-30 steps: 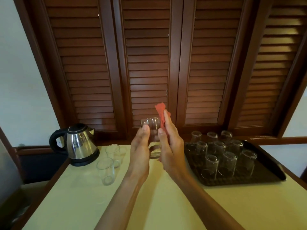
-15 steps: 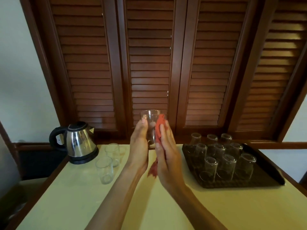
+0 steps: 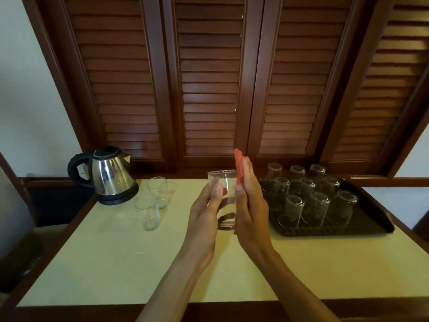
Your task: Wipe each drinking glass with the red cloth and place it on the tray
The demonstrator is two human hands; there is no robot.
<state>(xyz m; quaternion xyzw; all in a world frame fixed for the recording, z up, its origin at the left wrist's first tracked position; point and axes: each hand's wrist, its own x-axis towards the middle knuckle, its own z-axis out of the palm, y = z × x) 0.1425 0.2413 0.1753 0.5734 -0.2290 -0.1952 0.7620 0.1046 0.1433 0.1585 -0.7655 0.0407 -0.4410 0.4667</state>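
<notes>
Centre of the frame, above the table (image 3: pixel 116 263): glass (image 3: pixel 224 198) held upright, mouth up, between two hands. Left hand (image 3: pixel 205 219) curled round the near wall, thumb up by the rim, fingertips seen through the glass on the far side. Right hand (image 3: pixel 251 210) flat, fingers straight and pressed together, pressing the cloth (image 3: pixel 239 168) against the right wall; red edge poking up past the fingertips.

Probably light, stiff, smooth and slippery, breakable on a knock or drop. Best taken round the mid wall with a full wrap, not by the rim. Cloth soft and limp, likely to slide on the wall unless pressed.

Right of centre: tray (image 3: pixel 380 219) with nine glasses upside down in three rows, close together. Bare strip of mat along the near edge and at the right end, likely enough room for more. Raised rim to clear on the way in; neighbours close enough to clink.

Left of centre: two more glasses (image 3: pixel 148 211) upright on the table, just beside a kettle (image 3: pixel 109 175). Wide bare table toward the bottom of the frame, edge running along the bottom, so plenty of room for the forearms
</notes>
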